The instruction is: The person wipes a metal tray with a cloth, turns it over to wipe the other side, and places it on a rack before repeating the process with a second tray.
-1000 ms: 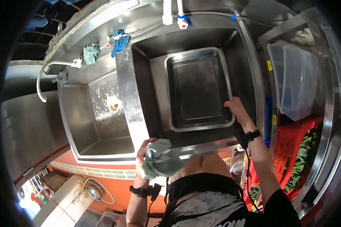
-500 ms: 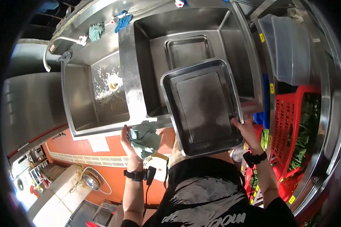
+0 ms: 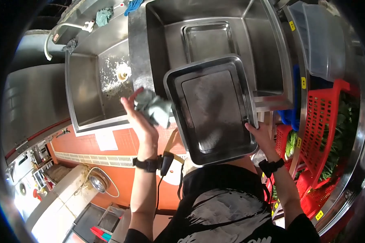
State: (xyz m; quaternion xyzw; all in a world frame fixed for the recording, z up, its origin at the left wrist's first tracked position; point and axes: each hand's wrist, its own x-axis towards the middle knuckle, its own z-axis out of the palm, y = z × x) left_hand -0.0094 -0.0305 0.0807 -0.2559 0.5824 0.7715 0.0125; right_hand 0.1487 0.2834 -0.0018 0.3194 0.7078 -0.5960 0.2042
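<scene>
Over the near edge of the sink [image 3: 271, 56]: I've got the metal tray [image 3: 213, 107] up clear of the basin, roughly flat, open face towards me.
Right hand [image 3: 258, 137]: clamped on the tray's near right corner, thumb over the rim. One corner carries it all, which frees the other hand.
Left hand [image 3: 138, 117]: closed round a grey-green cloth [image 3: 155, 110], raised just left of the tray.
Second tray [image 3: 209, 40]: lying flat in the same basin, far side.
Counter [image 3: 137, 52]: bare steel. The left basin [image 3: 89, 97] has white specks round the drain [image 3: 123, 75].
Room: red crate [image 3: 324, 121] of greens at right, clear tub [image 3: 324, 44] beyond it, orange tiled floor [image 3: 125, 139].
</scene>
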